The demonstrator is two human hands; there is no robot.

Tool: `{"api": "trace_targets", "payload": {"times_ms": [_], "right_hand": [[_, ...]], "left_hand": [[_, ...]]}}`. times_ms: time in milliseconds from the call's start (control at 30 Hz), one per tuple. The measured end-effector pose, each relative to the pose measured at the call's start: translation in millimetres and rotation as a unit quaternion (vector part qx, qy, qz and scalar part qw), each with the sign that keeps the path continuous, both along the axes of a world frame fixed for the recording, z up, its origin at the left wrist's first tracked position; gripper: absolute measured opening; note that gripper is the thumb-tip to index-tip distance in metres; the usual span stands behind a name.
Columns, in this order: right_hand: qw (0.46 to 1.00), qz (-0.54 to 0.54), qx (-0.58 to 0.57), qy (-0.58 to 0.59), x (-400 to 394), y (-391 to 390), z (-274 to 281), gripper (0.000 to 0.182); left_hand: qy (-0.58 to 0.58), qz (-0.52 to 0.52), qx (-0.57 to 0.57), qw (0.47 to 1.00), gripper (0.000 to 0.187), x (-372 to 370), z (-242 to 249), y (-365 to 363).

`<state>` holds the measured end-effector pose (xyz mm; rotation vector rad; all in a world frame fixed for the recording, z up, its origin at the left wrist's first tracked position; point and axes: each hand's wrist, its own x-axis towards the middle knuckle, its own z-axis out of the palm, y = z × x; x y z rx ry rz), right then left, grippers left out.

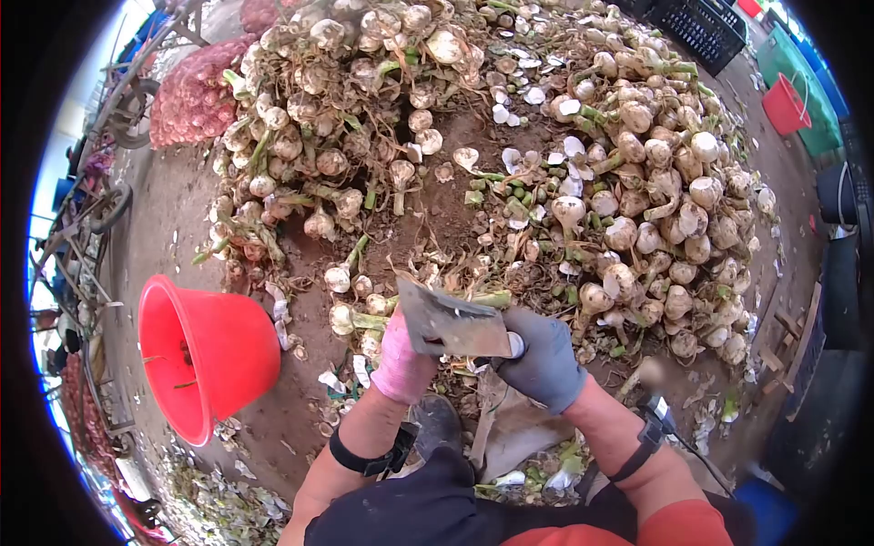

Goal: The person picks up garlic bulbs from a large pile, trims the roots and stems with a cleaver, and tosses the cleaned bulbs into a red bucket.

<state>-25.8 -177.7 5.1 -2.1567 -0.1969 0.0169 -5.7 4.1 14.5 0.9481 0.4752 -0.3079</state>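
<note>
My right hand [544,362], in a grey glove, is wrapped round the handle of a cleaver [455,318]. The broad metal blade points left and crosses in front of my left hand [403,361], which wears a pink glove. Behind the blade the left fingers are hidden, so I cannot tell what they hold. Garlic bulbs with green stalks [344,318] lie just beyond my left hand. A blurred pale garlic bulb [650,369] shows to the right of my right wrist.
Large heaps of garlic [314,136] and more garlic [669,209] spread ahead. On the left a red bucket [237,341] lies tipped. A red mesh sack [196,96] stands behind it. Far right are a black crate [701,32] and another red bucket [785,105]. Peelings litter the floor.
</note>
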Motion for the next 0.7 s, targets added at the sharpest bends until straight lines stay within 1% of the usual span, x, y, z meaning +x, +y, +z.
{"api": "trace_targets", "payload": {"times_ms": [33,67,100,133,167,200,233,267,300,333,367,400,433,467,500,533,567,600,633,667,700], "right_hand": [[1.000,0.001,0.000,0.000,3.0,-4.1,-15.4,0.023],[0.993,-0.049,0.012,0.103,8.3,-13.8,-43.7,0.020],[0.975,-0.097,0.024,0.200,14.2,-25.7,-58.3,0.018],[0.977,-0.095,0.026,0.190,14.1,-38.0,-58.5,0.018],[0.968,-0.121,0.070,0.207,14.0,-48.2,-60.5,0.015],[0.952,-0.147,0.112,0.244,3.4,-49.5,-64.5,0.012],[0.947,-0.145,0.110,0.263,-12.3,-43.5,-64.1,0.012],[0.942,-0.148,0.154,0.261,-5.5,-35.5,-63.3,0.009],[0.934,-0.149,0.196,0.259,0.8,-28.5,-61.3,0.008],[0.897,-0.169,0.271,0.306,0.3,-24.7,-57.8,0.005],[0.896,-0.169,0.269,0.309,-0.9,-22.8,-58.4,0.005],[0.886,-0.183,0.271,0.328,-0.1,-22.5,-59.4,0.006],[0.876,-0.195,0.274,0.345,0.8,-21.9,-59.6,0.007],[0.881,-0.182,0.291,0.324,1.9,-20.6,-58.9,0.007],[0.882,-0.181,0.295,0.321,4.2,-20.9,-58.3,0.007],[0.899,-0.158,0.276,0.301,5.1,-23.2,-57.9,0.007],[0.914,-0.137,0.256,0.283,3.4,-25.0,-58.5,0.009],[0.912,-0.140,0.257,0.287,1.5,-25.5,-59.4,0.009],[0.909,-0.141,0.262,0.291,1.4,-25.6,-59.7,0.010],[0.907,-0.140,0.268,0.293,1.9,-25.3,-59.4,0.012],[0.907,-0.140,0.267,0.293,1.4,-24.2,-58.4,0.012]], "left_hand": [[-0.005,-0.105,-0.050,0.993,0.024,2.4,-12.3,15.9],[-0.012,-0.206,-0.099,0.973,0.027,3.2,-18.0,24.8],[-0.018,-0.203,-0.099,0.974,0.027,1.0,-6.2,18.5],[0.010,-0.169,-0.092,0.981,0.026,-0.3,14.1,7.5],[0.036,-0.125,-0.084,0.988,0.031,1.6,23.7,2.5],[0.061,-0.038,-0.188,0.980,0.025,4.4,-1.2,8.2],[0.035,-0.074,-0.017,0.997,0.020,16.1,4.3,1.1],[-0.024,-0.113,0.000,0.993,0.028,25.9,8.9,-8.1],[-0.083,-0.151,0.018,0.985,0.043,32.7,16.3,-16.9],[-0.128,-0.165,-0.041,0.977,0.054,34.1,37.2,-27.2],[-0.171,-0.181,-0.101,0.963,0.065,35.8,59.0,-35.1],[-0.203,-0.190,-0.100,0.955,0.069,42.0,68.6,-31.9],[-0.203,-0.190,-0.100,0.955,0.069,49.5,67.5,-21.4],[-0.208,-0.193,0.040,0.958,0.068,58.0,61.7,-4.7],[-0.210,-0.194,0.181,0.941,0.068,64.6,51.4,13.2],[-0.199,-0.220,0.358,0.885,0.065,67.2,16.6,38.4],[-0.180,-0.241,0.521,0.799,0.062,64.6,-17.5,57.2],[-0.125,-0.302,0.668,0.669,0.061,55.3,-25.7,60.2],[-0.064,-0.348,0.784,0.509,0.061,44.8,-32.8,63.3],[-0.062,-0.349,0.784,0.510,0.061,37.9,-45.8,71.5],[-0.037,-0.361,0.769,0.526,0.061,34.0,-60.9,81.7]]}}
